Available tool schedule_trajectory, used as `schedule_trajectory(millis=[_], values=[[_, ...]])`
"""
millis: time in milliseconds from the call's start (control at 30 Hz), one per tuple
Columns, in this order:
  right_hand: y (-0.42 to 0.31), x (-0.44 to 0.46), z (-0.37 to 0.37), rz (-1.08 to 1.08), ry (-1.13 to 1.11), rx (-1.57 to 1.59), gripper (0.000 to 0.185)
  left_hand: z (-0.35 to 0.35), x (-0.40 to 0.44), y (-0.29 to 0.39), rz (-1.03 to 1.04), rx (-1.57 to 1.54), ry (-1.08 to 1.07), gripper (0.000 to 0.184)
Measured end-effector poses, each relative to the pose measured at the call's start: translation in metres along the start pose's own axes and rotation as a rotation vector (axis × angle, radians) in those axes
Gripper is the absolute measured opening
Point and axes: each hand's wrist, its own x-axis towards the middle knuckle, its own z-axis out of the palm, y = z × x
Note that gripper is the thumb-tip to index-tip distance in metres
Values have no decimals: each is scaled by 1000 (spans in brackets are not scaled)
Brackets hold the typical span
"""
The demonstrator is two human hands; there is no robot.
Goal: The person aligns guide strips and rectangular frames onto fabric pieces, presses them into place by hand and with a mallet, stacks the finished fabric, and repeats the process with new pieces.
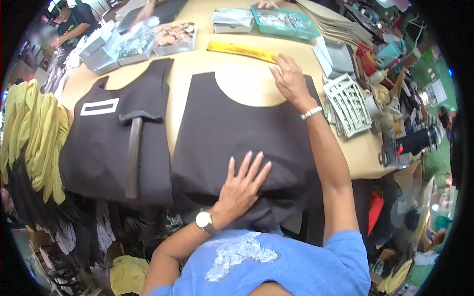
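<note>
A dark, apron-shaped piece of material with a scooped neckline lies in front of me. My left hand, with a watch on its wrist, rests flat on its lower part, fingers spread. My right hand, wearing a bead bracelet, is over the upper right corner of the piece. Its fingers are apart, and the fingertips are at the right end of a yellow strip; whether they touch it I cannot tell. To the left, a hammer and a white rectangular frame lie on a second dark piece.
Along the back stand a box of brownish pieces, a white box and a green basket of metal parts. Stacked white slotted templates lie right. Yellow gloves hang left. Other people's hands show across the table.
</note>
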Motion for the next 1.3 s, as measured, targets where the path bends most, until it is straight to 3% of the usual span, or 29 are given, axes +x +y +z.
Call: schedule_trajectory(millis=[167, 267, 333, 367, 500, 600, 667, 800, 867, 1000, 1100, 1233, 1300], values=[[18, 69, 71, 77, -41, -2, 38, 7, -5, 2, -18, 28, 33, 87], [20, 83, 87, 168, -95, -193, 40, 13, -4, -1, -12, 49, 42, 86], [21, 87, 88, 153, -167, -163, 41, 12, -5, -1, -12, 52, 40, 85], [22, 87, 86, 148, -208, -147, 41, 10, -4, -1, -14, 48, 39, 76], [10, 87, 57, 56, -41, 53, 33, 17, -5, -1, -20, 38, 93, 62], [-19, 74, 13, -54, 60, 231, 32, 17, -5, -1, -23, 37, 87, 63], [-49, 46, -29, -131, 44, 263, 34, 16, -5, -1, -25, 38, 81, 66], [-79, -22, -69, 25, -297, 283, 32, 14, -5, 0, -23, 23, 30, 72], [-68, -54, -54, -214, -177, 87, 28, 1, -3, 2, -43, -75, -19, 75], [-62, -107, -62, 132, -80, 59, 27, -34, 7, -3, -37, -262, -18, 78], [-62, -134, -74, 352, -1, 133, 34, -51, 22, -16, -64, -200, 121, 71], [-38, -160, -63, 439, 49, 55, 44, -30, 25, -47, -245, -48, 198, 62], [-35, -165, -59, 426, 57, -13, 44, -15, 19, -66, -355, -30, 272, 66]])
